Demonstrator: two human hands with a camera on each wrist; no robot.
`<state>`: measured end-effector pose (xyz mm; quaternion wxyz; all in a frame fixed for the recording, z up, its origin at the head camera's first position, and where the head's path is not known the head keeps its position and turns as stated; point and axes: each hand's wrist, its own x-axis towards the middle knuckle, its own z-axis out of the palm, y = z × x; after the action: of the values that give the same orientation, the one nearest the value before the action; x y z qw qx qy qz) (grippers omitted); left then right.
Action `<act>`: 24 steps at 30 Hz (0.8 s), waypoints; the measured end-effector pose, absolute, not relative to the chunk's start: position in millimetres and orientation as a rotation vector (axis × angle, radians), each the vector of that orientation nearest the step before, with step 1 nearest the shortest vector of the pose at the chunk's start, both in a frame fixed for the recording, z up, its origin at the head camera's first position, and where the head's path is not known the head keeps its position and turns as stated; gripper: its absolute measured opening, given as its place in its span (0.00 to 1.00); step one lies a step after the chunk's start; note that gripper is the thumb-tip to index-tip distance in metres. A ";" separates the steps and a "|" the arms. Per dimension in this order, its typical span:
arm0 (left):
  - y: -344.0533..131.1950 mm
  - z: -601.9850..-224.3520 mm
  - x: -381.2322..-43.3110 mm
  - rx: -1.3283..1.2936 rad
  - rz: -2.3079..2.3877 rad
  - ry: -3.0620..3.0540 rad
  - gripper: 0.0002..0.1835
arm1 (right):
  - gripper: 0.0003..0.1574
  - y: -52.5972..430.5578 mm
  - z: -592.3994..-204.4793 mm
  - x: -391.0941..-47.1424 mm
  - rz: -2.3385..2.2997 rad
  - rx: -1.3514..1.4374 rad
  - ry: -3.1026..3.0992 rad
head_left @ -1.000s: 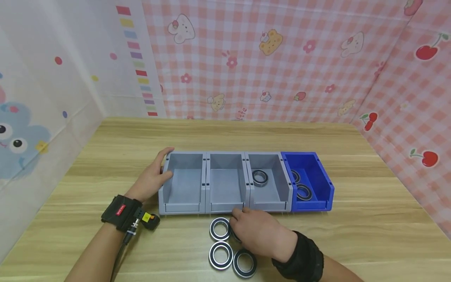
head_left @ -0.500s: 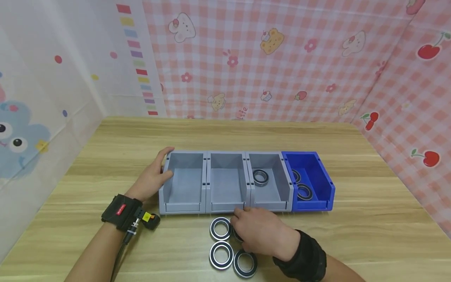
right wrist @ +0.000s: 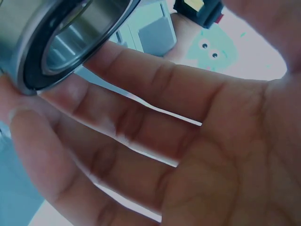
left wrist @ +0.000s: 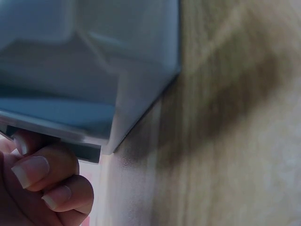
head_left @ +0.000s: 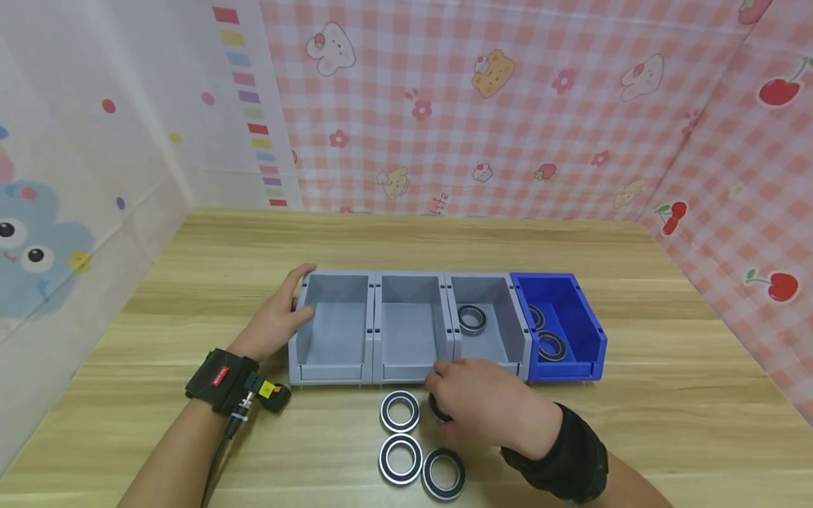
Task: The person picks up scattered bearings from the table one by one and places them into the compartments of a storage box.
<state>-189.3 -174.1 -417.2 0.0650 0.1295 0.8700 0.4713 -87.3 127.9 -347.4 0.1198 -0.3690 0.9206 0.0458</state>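
At the left end of a row of joined bins, my left hand (head_left: 272, 324) grips the side wall of the leftmost grey bin (head_left: 336, 331), its thumb over the rim. Curled fingers lie against this bin's wall in the left wrist view. My right hand (head_left: 485, 406) pinches a ball bearing (head_left: 437, 409), mostly hidden in the head view, in front of the third bin. In the right wrist view, the bearing's steel ring and black seal (right wrist: 33, 66) show at the fingertips. Three more bearings (head_left: 400, 458) lie flat on the table, left of and below that hand.
A middle grey bin (head_left: 409, 331) stands beside the third grey bin (head_left: 492, 346), which contains one bearing (head_left: 472, 331). The blue bin (head_left: 571, 317) at the right end holds two bearings. Printed cloth (head_left: 444, 141) hangs behind the wooden table (head_left: 406, 240).
My right hand has shifted slightly right with the bearing, drawing it away from the bearing on its left. My left hand keeps its grip on the bin.
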 end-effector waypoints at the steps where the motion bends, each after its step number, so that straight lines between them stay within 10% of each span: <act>1: -174.2 -416.9 -189.1 0.392 1.426 2.622 0.39 | 0.23 128.7 -345.3 -88.1 0.122 -1.076 2.694; 24: -174.0 -417.4 -189.5 0.394 1.419 2.630 0.39 | 0.25 141.2 -329.9 -100.3 0.056 -0.804 2.759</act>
<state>-189.5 -174.0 -417.4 0.0638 0.1306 0.8707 0.4698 -100.3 141.2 -329.9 0.1333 -0.2772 0.9513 0.0194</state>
